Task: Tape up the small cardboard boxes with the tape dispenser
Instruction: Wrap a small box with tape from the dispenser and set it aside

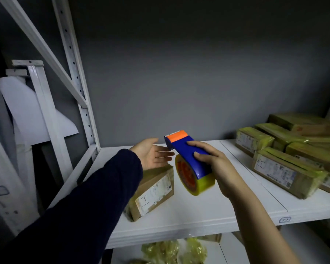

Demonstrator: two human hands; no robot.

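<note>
Now right hand (215, 164) gripping tape dispenser (189, 161), left hand (152, 154) (palm up) flat.

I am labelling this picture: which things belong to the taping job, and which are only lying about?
Job: tape dispenser, gripped by right hand; open left hand; brown cardboard box beneath it; yellow-taped boxes at right.
Lying about: crumpled yellow plastic on lower shelf; white sheet left of rack.

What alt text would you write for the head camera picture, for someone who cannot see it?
A person's right hand grips a blue and orange tape dispenser above a white shelf, while the open left hand hovers over a small cardboard box. Boxes wrapped in yellowish tape lie at the right.
</note>
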